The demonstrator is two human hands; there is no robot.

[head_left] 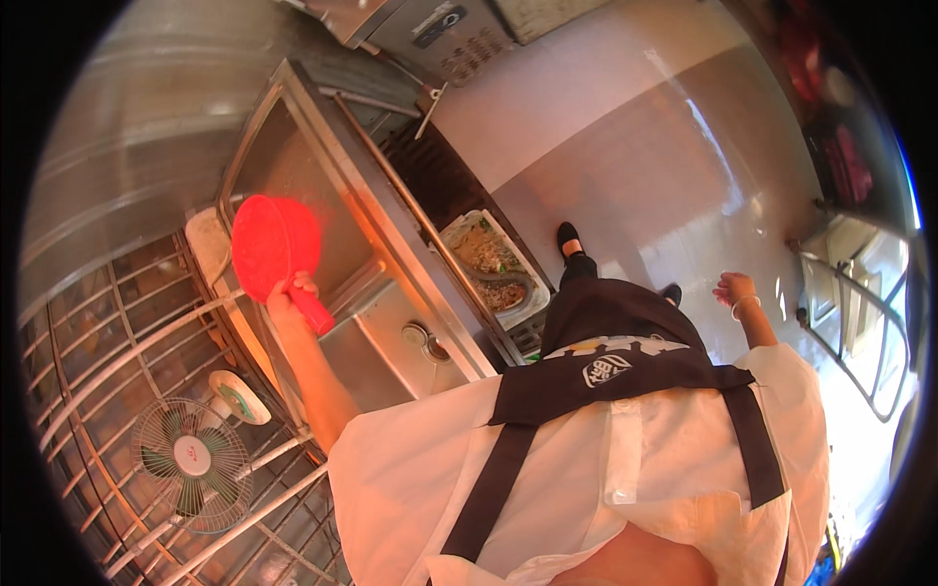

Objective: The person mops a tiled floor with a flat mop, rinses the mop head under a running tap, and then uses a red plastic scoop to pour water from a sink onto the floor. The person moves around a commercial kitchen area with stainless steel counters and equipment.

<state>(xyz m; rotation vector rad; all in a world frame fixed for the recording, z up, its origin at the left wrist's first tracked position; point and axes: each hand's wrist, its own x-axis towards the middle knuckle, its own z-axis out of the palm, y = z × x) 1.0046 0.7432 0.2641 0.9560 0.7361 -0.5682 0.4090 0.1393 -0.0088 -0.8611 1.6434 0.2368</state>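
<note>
My left hand (294, 291) is closed round the handle of a red plastic water dipper (266, 244). The dipper's round bowl is held over the steel sink unit, near its far-left rim. Below it a steel sink basin (381, 337) shows a drain fitting (422, 342). Out to the right, away from the sink, my right hand (735, 290) hangs above the floor beside my apron. Its fingers are loosely bent with gaps between them, and I see nothing in them. A bracelet circles that wrist.
A white tub (540, 311) with food scraps sits low beside the sink. A metal rail (410, 210) runs along the sink's front. Wire racking (107, 342) and a fan (192, 456) are at left. Metal-framed furniture (860, 293) stands at right, a steel appliance (430, 44) at the far side.
</note>
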